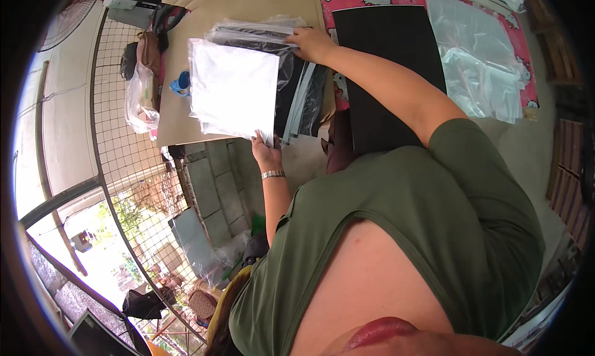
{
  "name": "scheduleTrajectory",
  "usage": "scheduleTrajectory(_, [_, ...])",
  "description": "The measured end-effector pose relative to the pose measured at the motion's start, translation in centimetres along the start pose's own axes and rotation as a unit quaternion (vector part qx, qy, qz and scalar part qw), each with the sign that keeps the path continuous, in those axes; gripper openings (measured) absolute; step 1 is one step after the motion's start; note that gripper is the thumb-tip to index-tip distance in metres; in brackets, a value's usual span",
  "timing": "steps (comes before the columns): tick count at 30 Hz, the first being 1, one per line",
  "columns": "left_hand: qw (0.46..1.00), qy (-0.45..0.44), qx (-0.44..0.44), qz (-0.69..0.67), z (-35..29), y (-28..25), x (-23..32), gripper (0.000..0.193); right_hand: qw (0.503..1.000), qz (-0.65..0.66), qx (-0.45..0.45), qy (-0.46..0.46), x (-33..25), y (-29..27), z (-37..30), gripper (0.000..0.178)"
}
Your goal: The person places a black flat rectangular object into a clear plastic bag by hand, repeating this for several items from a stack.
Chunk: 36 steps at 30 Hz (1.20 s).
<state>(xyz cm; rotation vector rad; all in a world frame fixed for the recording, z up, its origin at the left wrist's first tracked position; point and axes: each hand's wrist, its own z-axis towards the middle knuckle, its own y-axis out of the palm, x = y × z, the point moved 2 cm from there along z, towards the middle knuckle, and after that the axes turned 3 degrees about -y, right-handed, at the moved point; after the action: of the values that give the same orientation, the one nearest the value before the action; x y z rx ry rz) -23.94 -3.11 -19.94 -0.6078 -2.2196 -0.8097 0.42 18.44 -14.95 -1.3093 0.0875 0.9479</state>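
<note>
A bright white square sheet pack (234,86), apparently in clear plastic, lies over a pile of clear plastic sleeves (260,29) with black sheets inside. My left hand (265,153) grips the near right corner of the white pack, thumb on top. At the pile's far right corner, my right hand (312,45) has its fingers bent over the edge of a plastic sleeve. Beneath the white pack, the sleeves fan out unevenly to the right. A large black board (393,65) lies right of the pile, partly under my right forearm.
Brown cardboard (170,117) lies under the pile. A blue tape roll (180,83) sits left of the white pack. Clear plastic bags (480,65) lie on the pink patterned tablecloth (530,94) at the right. A wire mesh screen (114,108) stands at the left.
</note>
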Motion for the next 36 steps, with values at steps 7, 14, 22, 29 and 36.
scheduleTrajectory(7, [0.998,0.056,0.029,0.005,-0.1,0.8,-0.7,0.040,0.990,0.110,0.081,-0.045,3.9,-1.8,-3.5,0.015])
scheduleTrajectory(14, [0.998,0.057,0.030,0.016,-0.2,1.3,-0.7,0.045,0.988,0.105,0.096,-0.053,2.6,-1.8,-1.8,0.021])
scheduleTrajectory(22, [0.994,0.087,0.065,0.026,0.0,1.0,-0.9,0.044,0.983,0.182,0.028,-0.008,2.8,-1.5,-1.7,0.015])
scheduleTrajectory(29, [0.992,0.103,0.055,0.049,-0.3,1.9,-1.1,0.042,0.995,0.040,0.056,-0.068,0.2,-3.2,-3.1,0.039])
scheduleTrajectory(36, [0.987,0.145,0.058,0.047,0.2,1.2,-1.5,0.039,0.988,0.088,0.127,0.027,0.4,-3.1,-5.5,0.011])
